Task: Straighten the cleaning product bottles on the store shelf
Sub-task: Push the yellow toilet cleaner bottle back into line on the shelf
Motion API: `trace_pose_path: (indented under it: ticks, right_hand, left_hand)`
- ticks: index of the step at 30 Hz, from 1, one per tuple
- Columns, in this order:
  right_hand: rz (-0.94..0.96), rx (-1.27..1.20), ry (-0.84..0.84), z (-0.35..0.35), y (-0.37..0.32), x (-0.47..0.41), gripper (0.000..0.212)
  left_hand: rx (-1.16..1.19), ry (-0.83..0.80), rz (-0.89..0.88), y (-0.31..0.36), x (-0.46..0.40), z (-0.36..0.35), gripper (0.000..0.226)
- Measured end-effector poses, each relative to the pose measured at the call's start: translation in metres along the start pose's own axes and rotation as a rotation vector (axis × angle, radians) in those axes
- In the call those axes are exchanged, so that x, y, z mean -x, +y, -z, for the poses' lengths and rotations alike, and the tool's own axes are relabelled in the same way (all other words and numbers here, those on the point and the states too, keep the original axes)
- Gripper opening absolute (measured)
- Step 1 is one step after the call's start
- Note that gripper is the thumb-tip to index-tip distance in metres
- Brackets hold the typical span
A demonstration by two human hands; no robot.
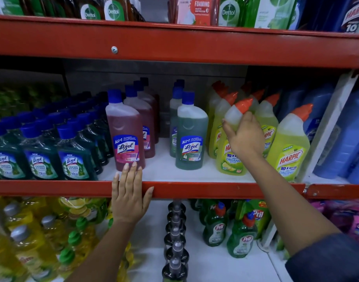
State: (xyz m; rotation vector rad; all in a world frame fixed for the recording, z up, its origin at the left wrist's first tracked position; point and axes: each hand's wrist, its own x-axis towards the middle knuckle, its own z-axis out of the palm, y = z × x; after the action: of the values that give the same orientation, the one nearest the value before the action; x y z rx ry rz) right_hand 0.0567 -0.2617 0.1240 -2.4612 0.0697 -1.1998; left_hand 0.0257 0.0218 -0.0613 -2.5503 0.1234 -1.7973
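So the right hand (244, 137) has its fingers wrapped around the neck of the front yellow toilet cleaner bottle (231, 157), just under the orange cap (244, 105). That bottle sits on the middle shelf (174, 189), at the front of the yellow row, right of the green floor cleaner bottle (191, 135). Its long axis runs pretty much upright, maybe leaning a touch, with the angled spout aiming up and to the right, label facing out. If it were me I'd twist from the neck but keep the base planted on the shelf, then line the label up with the yellow bottle on the far right (289, 147). The left hand (128, 197) is flat and relaxed on the red shelf edge, holding nothing, fingertips right by the pink floor cleaner bottle (124, 129), can't tell if they touch it
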Motion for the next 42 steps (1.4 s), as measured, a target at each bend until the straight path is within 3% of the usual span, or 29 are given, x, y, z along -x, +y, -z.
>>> trace_pose_path:
  ticks: [16,23,25,27,29,36,42]
  right_hand:
    - [0.087,-0.072,-0.029,0.042,0.01,0.028,0.045]
    - [0.022,-0.132,-0.031,0.041,0.013,0.034,0.045]
    - [0.025,-0.187,-0.058,0.039,0.013,0.041,0.056]
    - [0.05,-0.182,-0.062,0.034,0.011,0.054,0.084]
    - [0.084,-0.121,-0.022,0.027,0.006,0.068,0.093]
    - [0.299,-0.022,-0.006,-0.003,-0.034,0.089,0.087]
    - [0.291,-0.082,-0.025,-0.027,-0.076,0.049,0.085]
  left_hand:
    - [0.038,-0.062,0.024,0.003,0.001,0.007,0.062]
    - [0.047,-0.085,0.031,0.003,0.0,0.011,0.062]
    - [0.052,-0.097,0.035,0.004,-0.001,0.012,0.062]
    - [0.056,-0.116,0.04,0.004,-0.001,0.012,0.062]
    - [0.063,-0.133,0.047,0.004,-0.002,0.013,0.062]
    - [0.092,-0.138,0.053,0.001,-0.002,0.011,0.061]
    - [0.117,-0.118,0.043,-0.001,0.001,0.005,0.06]
